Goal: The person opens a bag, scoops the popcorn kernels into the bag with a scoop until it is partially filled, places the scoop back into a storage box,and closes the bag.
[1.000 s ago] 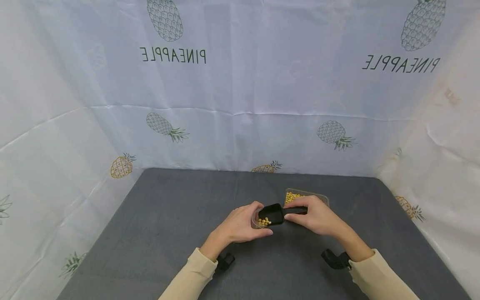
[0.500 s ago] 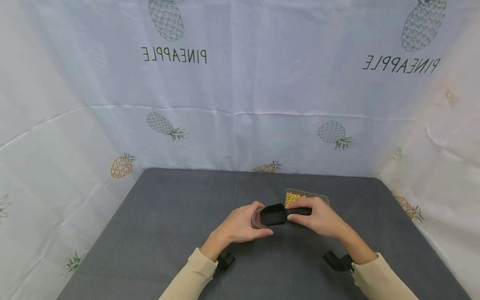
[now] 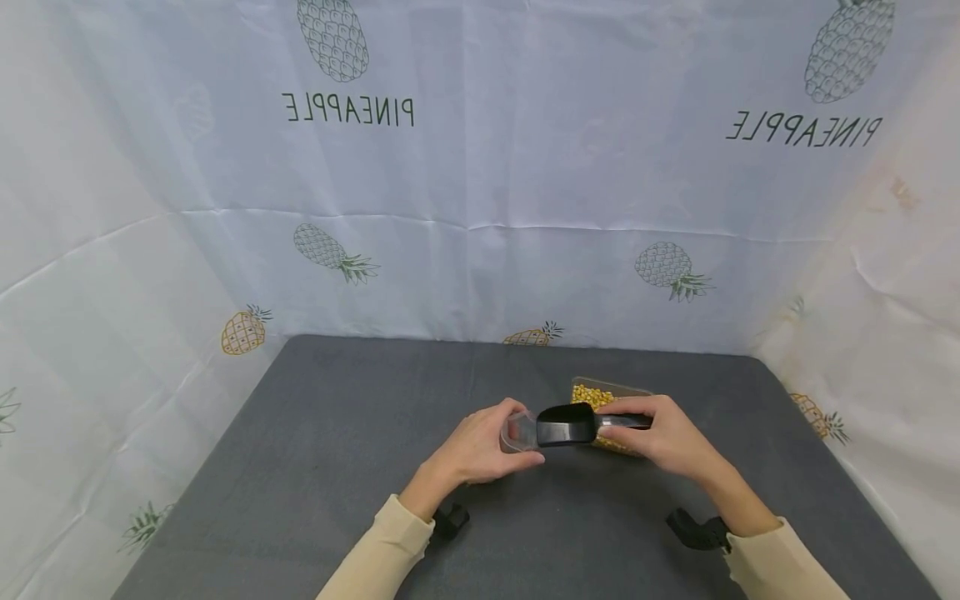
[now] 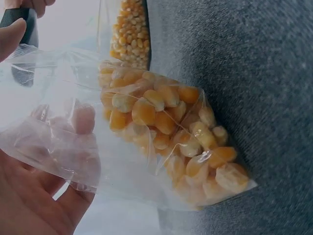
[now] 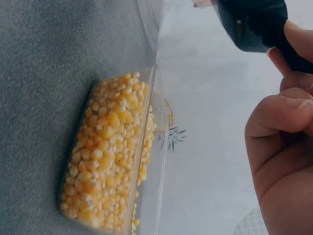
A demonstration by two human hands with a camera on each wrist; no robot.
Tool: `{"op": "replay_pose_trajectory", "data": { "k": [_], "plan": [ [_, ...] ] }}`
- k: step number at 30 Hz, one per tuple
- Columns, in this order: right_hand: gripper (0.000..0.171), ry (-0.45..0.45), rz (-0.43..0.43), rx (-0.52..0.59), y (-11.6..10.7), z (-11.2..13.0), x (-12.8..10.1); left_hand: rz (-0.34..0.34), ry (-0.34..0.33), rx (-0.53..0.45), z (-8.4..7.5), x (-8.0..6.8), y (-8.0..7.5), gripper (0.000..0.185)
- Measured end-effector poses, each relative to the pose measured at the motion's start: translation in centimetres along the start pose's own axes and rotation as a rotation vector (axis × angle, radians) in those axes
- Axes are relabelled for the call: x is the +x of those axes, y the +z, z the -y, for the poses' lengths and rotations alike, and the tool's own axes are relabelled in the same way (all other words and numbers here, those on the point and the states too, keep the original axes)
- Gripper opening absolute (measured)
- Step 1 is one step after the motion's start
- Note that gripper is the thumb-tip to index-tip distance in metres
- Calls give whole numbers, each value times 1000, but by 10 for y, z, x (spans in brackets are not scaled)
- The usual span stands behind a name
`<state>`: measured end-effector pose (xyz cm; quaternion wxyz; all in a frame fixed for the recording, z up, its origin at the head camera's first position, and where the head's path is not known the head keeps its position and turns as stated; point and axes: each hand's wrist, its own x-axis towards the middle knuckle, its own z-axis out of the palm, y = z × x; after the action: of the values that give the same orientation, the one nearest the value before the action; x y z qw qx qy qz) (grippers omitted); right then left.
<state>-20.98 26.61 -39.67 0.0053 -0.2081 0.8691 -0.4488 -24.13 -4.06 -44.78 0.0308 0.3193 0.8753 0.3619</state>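
Note:
My left hand point(image 3: 476, 446) holds a clear plastic bag point(image 4: 88, 166) with its fingers spread round the upper part. Corn kernels point(image 4: 161, 115) fill the lower part of the bag, close over the table in the left wrist view. In my right hand point(image 3: 671, 435) the handle of a black scoop point(image 3: 566, 432) is gripped between thumb and fingers. The scoop's bowl lies just right of the bag's mouth, tilted so its side shows. Below and behind the right hand stands a clear plastic box point(image 5: 159, 103) of corn kernels, partly hidden by that hand in the head view.
A dark grey tabletop point(image 3: 360, 433) lies under everything. White curtain point(image 3: 480, 167) with pineapple prints hangs round its back and sides. Black straps with mounts point(image 3: 697, 531) sit at both wrists.
Kernels that showed in the scoop a second ago are gone from it. My right hand has drawn the scoop to the right and rolled it. The left hand has barely moved.

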Motion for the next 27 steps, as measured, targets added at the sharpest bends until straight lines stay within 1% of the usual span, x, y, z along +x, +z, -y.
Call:
{"op": "replay_pose_trajectory", "data": {
  "k": [7, 12, 17, 25, 27],
  "plan": [
    [28, -19, -21, 48, -6, -4, -6, -34, 2, -25, 3, -1, -3, 67],
    [28, -9, -41, 62, -11, -8, -10, -62, 8, -44, 4, -1, -7, 65],
    [30, 14, -60, 39, -15, -12, -13, -79, 5, -49, 4, -2, -10, 65],
    [32, 64, -91, -7, -23, -19, -19, -115, 39, -49, 4, -2, -16, 61],
    [32, 76, -102, -42, -26, -21, -20, -124, 42, -46, 4, -2, -16, 61]
  ]
}}
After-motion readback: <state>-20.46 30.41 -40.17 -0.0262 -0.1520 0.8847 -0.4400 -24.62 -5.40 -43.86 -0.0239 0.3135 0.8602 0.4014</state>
